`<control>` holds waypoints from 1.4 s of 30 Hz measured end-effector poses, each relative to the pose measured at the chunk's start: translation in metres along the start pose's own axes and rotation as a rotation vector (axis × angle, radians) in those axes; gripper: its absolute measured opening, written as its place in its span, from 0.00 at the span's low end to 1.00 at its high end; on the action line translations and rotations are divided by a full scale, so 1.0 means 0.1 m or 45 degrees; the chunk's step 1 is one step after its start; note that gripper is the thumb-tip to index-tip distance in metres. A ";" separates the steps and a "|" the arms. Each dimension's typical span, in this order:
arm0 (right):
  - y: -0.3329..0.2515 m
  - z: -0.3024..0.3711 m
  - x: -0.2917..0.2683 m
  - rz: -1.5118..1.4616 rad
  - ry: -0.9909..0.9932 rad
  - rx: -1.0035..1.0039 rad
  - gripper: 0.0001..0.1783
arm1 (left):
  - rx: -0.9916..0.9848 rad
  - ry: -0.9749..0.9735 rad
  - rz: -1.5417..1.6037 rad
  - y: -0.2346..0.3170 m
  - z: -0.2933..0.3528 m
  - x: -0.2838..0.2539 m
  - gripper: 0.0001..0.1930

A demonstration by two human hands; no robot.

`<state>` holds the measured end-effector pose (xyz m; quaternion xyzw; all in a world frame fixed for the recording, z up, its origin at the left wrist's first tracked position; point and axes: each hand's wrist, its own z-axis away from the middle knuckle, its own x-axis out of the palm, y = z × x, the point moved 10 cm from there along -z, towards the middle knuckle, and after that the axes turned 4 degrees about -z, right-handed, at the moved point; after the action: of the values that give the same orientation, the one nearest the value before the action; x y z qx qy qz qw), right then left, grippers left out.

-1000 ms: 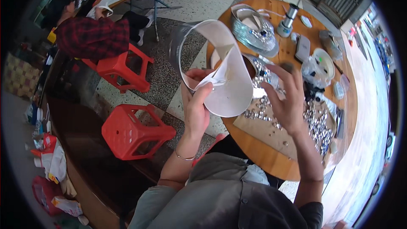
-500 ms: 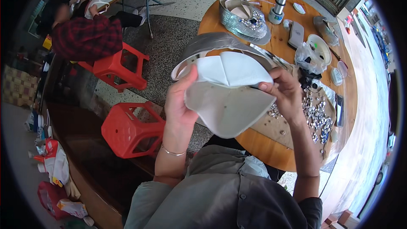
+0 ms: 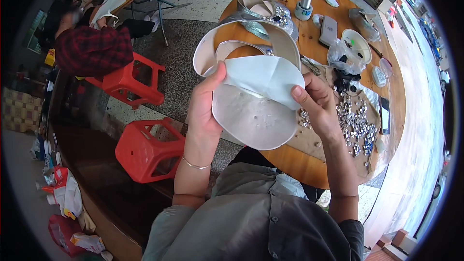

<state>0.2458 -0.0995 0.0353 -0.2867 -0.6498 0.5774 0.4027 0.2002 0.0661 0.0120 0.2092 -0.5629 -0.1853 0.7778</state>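
Observation:
Above the table's near left edge I hold a pale grey cap [image 3: 253, 125], apparently unfinished, with its inside turned toward me. A stiff white lining panel [image 3: 263, 73] stands across its middle. My left hand [image 3: 205, 104] is closed on the cap's left edge, the thumb on top near the panel's end. My right hand [image 3: 317, 106] pinches the right edge of the panel, with the thumb in front and the fingers behind. Small marks dot the grey surface below the panel. Beyond the panel, the cap's curved side band [image 3: 285, 43] loops open over the tabletop.
On the round wooden table [image 3: 290, 164] lie many shiny gems [image 3: 355, 125] on brown paper, a phone [image 3: 384, 116], a grey case [image 3: 328, 31] and a gem-covered cap [image 3: 285, 19]. Red stools [image 3: 145, 152] stand left. A person in a plaid shirt [image 3: 94, 50] sits at another table.
The cap has tilted, so its band now opens wide and the table shows through. The white panel leans more toward me. My right hand has shifted slightly left and down along its edge.

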 end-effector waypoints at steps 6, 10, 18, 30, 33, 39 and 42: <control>-0.48 0.20 0.53 0.844 -0.242 -0.608 0.15 | 0.126 -0.226 0.235 0.02 -0.04 0.31 0.21; -0.57 0.51 0.97 1.185 -0.218 -0.881 0.20 | 0.194 -1.097 0.526 0.10 -0.03 0.61 0.23; -0.39 0.17 0.65 0.655 0.136 -0.754 0.12 | 0.902 -0.108 -0.890 0.71 0.26 0.42 0.23; 0.96 -0.88 -0.84 0.152 0.460 -0.088 0.09 | 1.747 -0.261 -2.755 -0.11 -0.06 0.70 0.18; 0.96 -0.95 -0.62 -0.218 0.318 -0.071 0.08 | 1.137 -0.235 -3.056 -0.09 -0.31 0.48 0.14; 0.74 -1.15 -0.24 -0.585 0.250 -0.147 0.07 | 1.426 -0.228 -3.013 0.58 -0.24 0.49 0.17; 0.99 -1.26 -0.12 -0.374 0.117 0.029 0.07 | 1.370 -0.295 -3.018 0.61 -0.29 0.36 0.15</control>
<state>0.3499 -0.0276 -0.0628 -0.2099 -0.6591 0.5059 0.5153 0.2420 0.1028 0.0650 0.8407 -0.1042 -0.5236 -0.0905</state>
